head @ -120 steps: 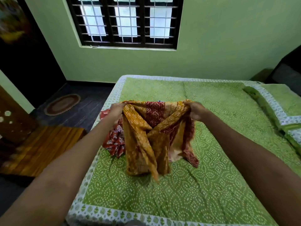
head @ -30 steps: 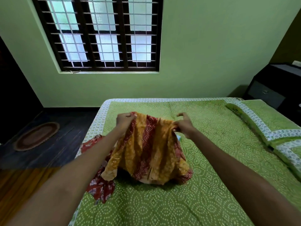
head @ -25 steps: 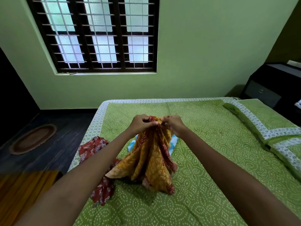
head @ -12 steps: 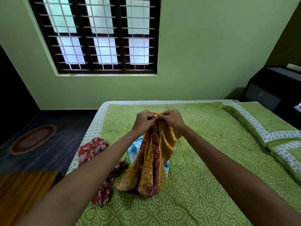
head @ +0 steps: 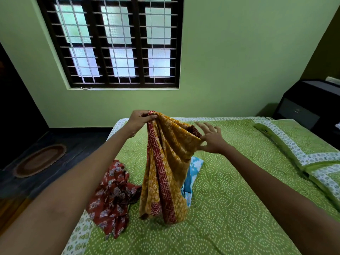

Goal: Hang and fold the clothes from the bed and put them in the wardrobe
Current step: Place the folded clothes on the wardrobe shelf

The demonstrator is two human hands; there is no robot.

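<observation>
A mustard-yellow garment with dark red printed bands (head: 165,172) hangs above the bed, its lower end touching the green bedspread (head: 230,208). My left hand (head: 140,120) grips its top edge, held high. My right hand (head: 209,138) is lower and to the right, fingers spread, thumb and forefinger pinching another part of the garment's edge. A red printed garment (head: 112,197) lies crumpled near the bed's left edge. A blue and white cloth (head: 192,173) lies behind the hanging garment, mostly hidden.
Folded green bedding with a white border (head: 303,159) lies along the bed's right side. A dark cabinet (head: 309,105) stands at the right wall. An oval rug (head: 39,160) lies on the dark floor at left, below the barred window (head: 114,43).
My hands, held together at the garment's top half a second ago, have parted. The left hand rose with the fabric and the right hand moved right and spread its fingers.
</observation>
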